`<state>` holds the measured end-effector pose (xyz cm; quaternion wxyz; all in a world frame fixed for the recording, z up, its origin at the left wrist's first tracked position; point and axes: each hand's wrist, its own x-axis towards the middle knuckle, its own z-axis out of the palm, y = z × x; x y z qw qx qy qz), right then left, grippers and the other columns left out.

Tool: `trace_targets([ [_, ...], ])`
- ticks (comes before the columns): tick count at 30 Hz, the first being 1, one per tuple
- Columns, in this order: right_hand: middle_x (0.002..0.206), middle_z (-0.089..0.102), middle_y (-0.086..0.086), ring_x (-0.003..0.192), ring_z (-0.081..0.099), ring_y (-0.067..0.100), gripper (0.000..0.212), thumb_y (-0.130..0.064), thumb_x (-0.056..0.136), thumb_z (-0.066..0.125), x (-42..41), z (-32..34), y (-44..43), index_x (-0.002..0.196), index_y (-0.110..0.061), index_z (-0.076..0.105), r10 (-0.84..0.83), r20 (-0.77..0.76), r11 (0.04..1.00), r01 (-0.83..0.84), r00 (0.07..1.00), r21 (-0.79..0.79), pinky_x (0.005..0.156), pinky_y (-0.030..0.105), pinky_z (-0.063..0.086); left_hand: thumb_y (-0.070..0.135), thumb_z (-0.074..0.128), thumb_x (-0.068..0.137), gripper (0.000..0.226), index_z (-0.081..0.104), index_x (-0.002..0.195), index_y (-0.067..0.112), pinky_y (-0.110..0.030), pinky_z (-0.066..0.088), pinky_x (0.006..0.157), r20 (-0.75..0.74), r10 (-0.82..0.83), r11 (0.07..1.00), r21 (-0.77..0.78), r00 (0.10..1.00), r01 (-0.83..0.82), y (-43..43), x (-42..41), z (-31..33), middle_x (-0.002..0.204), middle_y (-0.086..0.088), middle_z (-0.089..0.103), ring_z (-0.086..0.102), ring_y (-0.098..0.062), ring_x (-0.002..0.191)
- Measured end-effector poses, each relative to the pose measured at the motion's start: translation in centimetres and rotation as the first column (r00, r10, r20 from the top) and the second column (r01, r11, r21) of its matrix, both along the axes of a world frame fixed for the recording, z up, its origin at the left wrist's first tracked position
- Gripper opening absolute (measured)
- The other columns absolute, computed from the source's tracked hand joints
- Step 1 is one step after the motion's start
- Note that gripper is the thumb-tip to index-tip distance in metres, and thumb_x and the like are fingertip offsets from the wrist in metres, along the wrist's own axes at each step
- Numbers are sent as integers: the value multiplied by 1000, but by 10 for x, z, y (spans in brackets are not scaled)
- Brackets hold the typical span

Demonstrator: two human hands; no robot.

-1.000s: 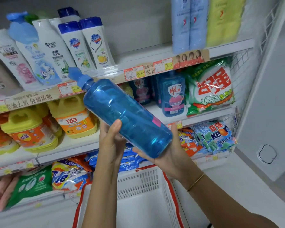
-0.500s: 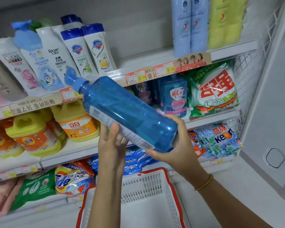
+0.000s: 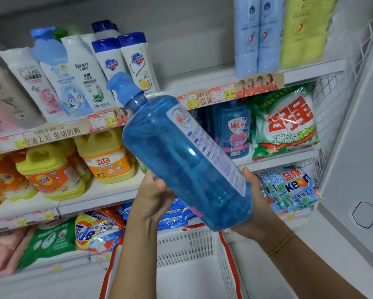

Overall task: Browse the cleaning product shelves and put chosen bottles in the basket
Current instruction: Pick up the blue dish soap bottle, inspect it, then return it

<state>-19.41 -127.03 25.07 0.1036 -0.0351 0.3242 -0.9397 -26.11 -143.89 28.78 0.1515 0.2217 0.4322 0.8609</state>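
Clear blue pump bottle [image 3: 181, 160], gripped by left hand [image 3: 153, 197] and right hand [image 3: 260, 207]; now tilted steeper, white label turned upward.

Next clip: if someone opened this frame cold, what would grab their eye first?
The big translucent blue bottle fills the centre, tilted with its pump cap toward the upper left. The left hand grips its side and the right hand cups its base. Directly below is the white basket with a red rim, and behind to the right a green-and-white detergent bag with bold red lettering.
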Motion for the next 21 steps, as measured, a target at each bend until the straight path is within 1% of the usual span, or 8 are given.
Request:
trace_targets([
  [3,99,73,12,82,71,28,58,-56,94,34,2,3,-7,90,-18,78,52,127,995,-41,990,-87,68,42,59,34,94,49,98,47,131,8,-44,56,83,-51,42,999,9,998,-42,3,4,5,117,-5,67,64,-25,108],
  [4,100,72,14,82,71,30,62,-57,96,30,1,1,-8,94,-17,77,55,168,996,-43,984,-76,67,44,59,37,92,51,96,47,132,11,-48,53,89,-69,77,997,10,995,-76,5,5,8,121,-5,64,61,-26,113],
  [8,126,61,17,111,61,38,62,-65,87,41,-11,6,-8,131,-23,53,-16,229,1000,11,973,26,88,57,50,38,89,54,102,42,139,6,-60,34,108,5,262,965,34,965,-262,9,5,7,131,-13,55,51,-33,123],
  [10,137,54,5,116,58,32,82,-74,66,58,-11,2,-5,136,-32,45,-109,85,959,82,990,270,86,55,52,31,82,62,94,39,142,6,-62,33,108,80,320,946,22,944,-322,6,1,2,137,-18,52,50,-36,126],
  [13,134,50,-15,117,57,8,96,-68,53,77,-6,-8,-7,137,-45,35,-87,-282,647,269,956,713,96,42,50,32,76,67,88,40,143,11,-63,36,106,168,364,929,6,916,-370,2,-4,-9,142,-20,48,47,-40,129],
  [15,129,51,-20,117,54,3,91,-57,53,80,-6,-13,-12,132,-47,36,-149,-363,496,387,920,777,98,36,50,30,80,65,88,41,142,13,-60,41,103,181,408,910,-6,895,-414,2,-3,-17,139,-18,52,52,-38,126],
  [17,129,49,-17,118,52,6,90,-52,52,81,-9,-16,-22,129,-48,36,-205,-433,380,479,878,791,94,33,51,20,78,66,81,44,139,20,-49,52,94,155,490,871,-56,858,-487,5,1,-20,130,-10,61,60,-31,117],
  [21,125,53,-14,115,55,12,100,-53,50,85,-16,-29,-35,136,-40,34,-220,-482,267,528,848,806,89,38,53,15,78,65,81,45,137,28,-42,56,85,9,513,845,-184,858,-503,9,3,-24,120,-2,67,67,-24,106],
])
